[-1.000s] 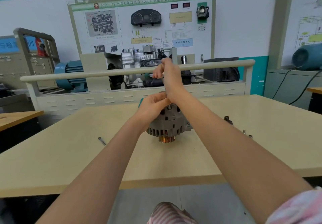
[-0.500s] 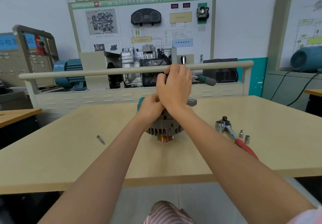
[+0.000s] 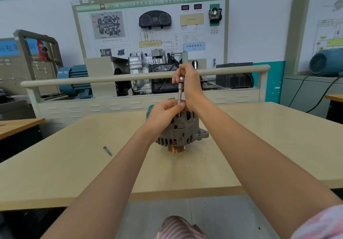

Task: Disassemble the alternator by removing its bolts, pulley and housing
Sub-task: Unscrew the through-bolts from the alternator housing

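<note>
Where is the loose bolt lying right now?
In the head view, the loose bolt lies on the table, apart from the alternator and to its left.

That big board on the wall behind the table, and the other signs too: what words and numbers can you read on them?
"BS-018" and "(DSG)", among Chinese characters too blurred to read: green header of the training board.
"代表控制单元", roughly, somewhat blurred: blue label on that board.
Large white characters, cut off and blurred: blue sign at left.
Diagram captions, right-hand board: too small to read.
</note>
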A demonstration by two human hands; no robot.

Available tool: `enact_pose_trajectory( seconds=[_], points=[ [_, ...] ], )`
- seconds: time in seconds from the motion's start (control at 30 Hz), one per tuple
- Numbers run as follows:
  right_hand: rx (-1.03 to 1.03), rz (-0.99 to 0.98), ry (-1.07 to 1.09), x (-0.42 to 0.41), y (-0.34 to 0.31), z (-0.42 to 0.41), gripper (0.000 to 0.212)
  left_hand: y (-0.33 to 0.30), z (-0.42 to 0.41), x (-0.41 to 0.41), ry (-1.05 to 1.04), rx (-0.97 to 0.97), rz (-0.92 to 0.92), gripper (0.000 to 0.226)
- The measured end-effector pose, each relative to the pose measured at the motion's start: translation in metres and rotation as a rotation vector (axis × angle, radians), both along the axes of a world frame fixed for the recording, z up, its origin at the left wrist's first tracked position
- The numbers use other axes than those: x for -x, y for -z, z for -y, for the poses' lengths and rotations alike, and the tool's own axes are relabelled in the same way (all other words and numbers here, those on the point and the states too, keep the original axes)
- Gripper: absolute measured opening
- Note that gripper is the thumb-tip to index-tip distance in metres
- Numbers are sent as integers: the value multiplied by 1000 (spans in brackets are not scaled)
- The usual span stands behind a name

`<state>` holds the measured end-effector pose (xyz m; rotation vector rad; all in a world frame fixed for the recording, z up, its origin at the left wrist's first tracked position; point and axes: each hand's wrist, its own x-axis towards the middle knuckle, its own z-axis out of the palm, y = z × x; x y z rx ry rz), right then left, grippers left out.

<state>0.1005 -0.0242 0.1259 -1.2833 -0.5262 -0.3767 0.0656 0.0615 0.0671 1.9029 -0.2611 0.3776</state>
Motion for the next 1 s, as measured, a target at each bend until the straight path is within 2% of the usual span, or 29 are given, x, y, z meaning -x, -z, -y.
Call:
enact_pose_trajectory(
  seconds=[0.33, 0.4, 0.47, 0.5, 0.53, 0.6, 0.73, 0.83, 0.93, 1.0],
  points=[
    [141, 109, 108, 2, 3, -11, 46, 2, -3, -2, 9, 25, -3, 21],
    [336, 273, 316, 3, 9, -13, 40, 2, -5, -4, -17, 15, 13, 12],
    [621, 439, 711, 3, 18, -17, 27, 3, -5, -6, -81, -2, 8, 20],
    [754, 465, 907, 3, 22, -20, 18, 3, -5, -7, -106, -8, -3, 21],
    [854, 460, 1049, 4, 25, -22, 19, 3, -5, -7, -120, -18, -16, 21],
    [912, 440, 1126, 4, 29, -24, 27, 3, -4, -7, -126, -27, -17, 22],
    [679, 442, 905, 4, 24, -23, 17, 3, -2, -5, -106, -13, 13, 19],
    [436, 400, 628, 6, 15, -22, 42, 3, -3, -3, -66, -8, 35, 25],
    [137, 177, 256, 6, 7, -17, 48, 2, -2, 0, 5, 2, 29, 13],
    [8, 56, 76, 4, 3, -13, 48, 1, -1, 1, 10, 11, 22, 13]
  ],
)
